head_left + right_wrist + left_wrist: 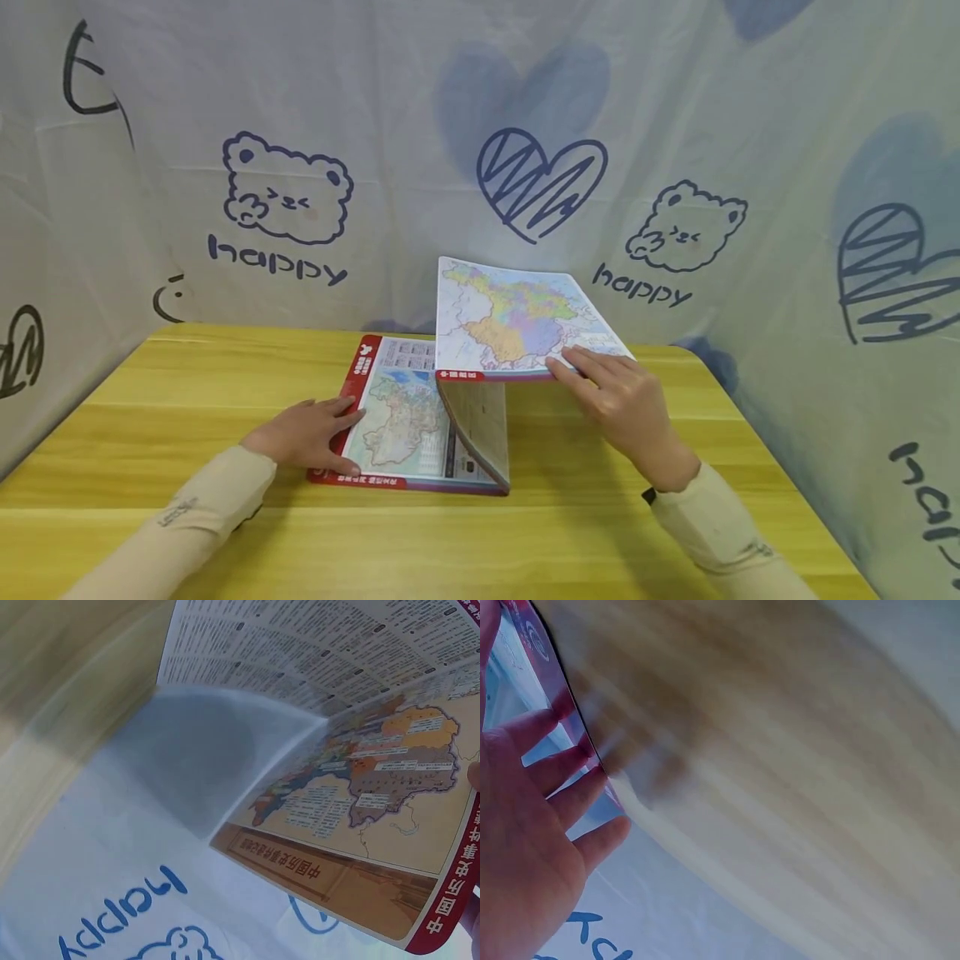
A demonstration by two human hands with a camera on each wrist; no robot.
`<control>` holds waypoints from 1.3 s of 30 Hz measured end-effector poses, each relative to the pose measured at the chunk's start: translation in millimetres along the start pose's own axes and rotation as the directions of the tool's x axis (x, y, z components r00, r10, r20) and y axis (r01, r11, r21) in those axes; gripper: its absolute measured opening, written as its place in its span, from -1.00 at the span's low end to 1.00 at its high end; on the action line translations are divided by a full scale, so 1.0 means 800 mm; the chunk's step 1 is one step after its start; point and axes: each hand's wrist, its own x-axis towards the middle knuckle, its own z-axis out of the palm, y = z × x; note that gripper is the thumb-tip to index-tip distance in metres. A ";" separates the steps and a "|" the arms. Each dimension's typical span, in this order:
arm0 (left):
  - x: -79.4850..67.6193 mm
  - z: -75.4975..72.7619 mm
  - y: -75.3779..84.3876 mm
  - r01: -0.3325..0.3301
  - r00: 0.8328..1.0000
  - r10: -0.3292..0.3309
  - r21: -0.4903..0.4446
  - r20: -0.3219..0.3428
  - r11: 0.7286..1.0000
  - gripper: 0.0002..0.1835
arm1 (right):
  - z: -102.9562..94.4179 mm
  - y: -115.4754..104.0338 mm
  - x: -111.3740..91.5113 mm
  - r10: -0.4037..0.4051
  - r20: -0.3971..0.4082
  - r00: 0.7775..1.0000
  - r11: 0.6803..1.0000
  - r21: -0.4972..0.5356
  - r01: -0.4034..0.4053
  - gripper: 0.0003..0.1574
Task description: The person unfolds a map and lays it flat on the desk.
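A folding map sheet has its left panel (401, 421) flat on the table, with a red border and a small printed map. The raised panel (510, 321) carries a coloured map and tilts up off the table, with a bend between the two. My right hand (626, 404) pinches the near right edge of the raised panel. Fairly straight fingers of my left hand (311, 437) rest on the left panel's red edge. In the right wrist view the underside (405, 772) shows another map and dense print; only bits of fingers appear at the right edge.
A yellow wood-grain table (187, 400) lies under the map. Behind it and at both sides hangs a pale curtain (420, 192) printed with hearts, bears and the word "happy". The curtain meets the table's back edge.
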 end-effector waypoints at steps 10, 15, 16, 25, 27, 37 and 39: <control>-0.009 0.002 -0.011 0.004 1.000 -0.005 -0.030 -0.016 1.000 0.05 | -0.013 0.018 -0.001 0.001 -0.063 0.998 1.000 -0.014 -0.002 -0.64; -0.014 0.005 -0.022 0.005 1.000 -0.007 -0.060 -0.027 0.998 0.07 | -0.018 0.024 -0.004 0.005 -0.083 0.997 1.000 -0.023 -0.007 -0.66; -0.015 0.005 -0.024 0.007 1.000 -0.008 -0.067 -0.028 0.998 0.07 | -0.019 0.026 -0.005 0.007 -0.084 0.996 1.000 -0.026 -0.009 -0.66; -0.026 0.005 -0.038 0.053 0.998 -0.055 -0.112 -0.011 0.992 0.09 | -0.028 0.035 -0.012 0.019 -0.092 0.996 0.998 -0.051 -0.023 -0.66; -0.028 0.004 -0.040 0.059 0.998 -0.061 -0.117 -0.010 0.991 0.08 | -0.029 0.037 -0.013 0.026 -0.084 0.996 0.998 -0.048 -0.030 -0.65; -0.037 0.005 -0.055 0.093 0.996 -0.094 -0.158 0.004 0.983 0.11 | -0.037 0.048 -0.010 0.028 -0.130 0.991 0.998 -0.054 -0.035 -0.72; -0.040 0.006 -0.060 0.079 0.997 -0.081 -0.163 -0.009 0.983 0.11 | -0.038 0.050 -0.011 0.031 -0.143 0.989 0.998 -0.049 -0.039 -0.73</control>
